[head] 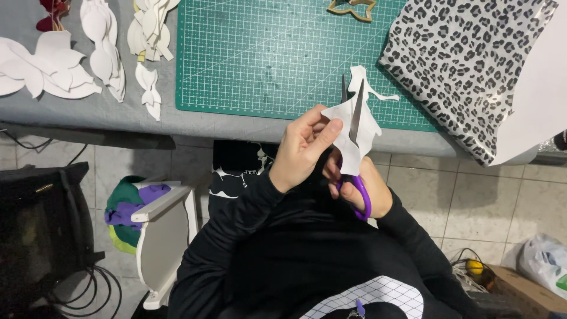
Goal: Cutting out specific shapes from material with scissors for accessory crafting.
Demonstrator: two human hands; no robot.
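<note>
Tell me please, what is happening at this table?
A person in black sleeves is cutting a white paper shape. The left hand holds the paper, and the right hand works purple-handled scissors through it. Finished white cutouts lie on the grey table, beside a green cutting mat and a leopard-print sheet.

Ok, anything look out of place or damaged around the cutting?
Nothing stands out. The left hand holds the white paper shape, the right hand works the purple scissors, and cut pieces lie on the table.
</note>
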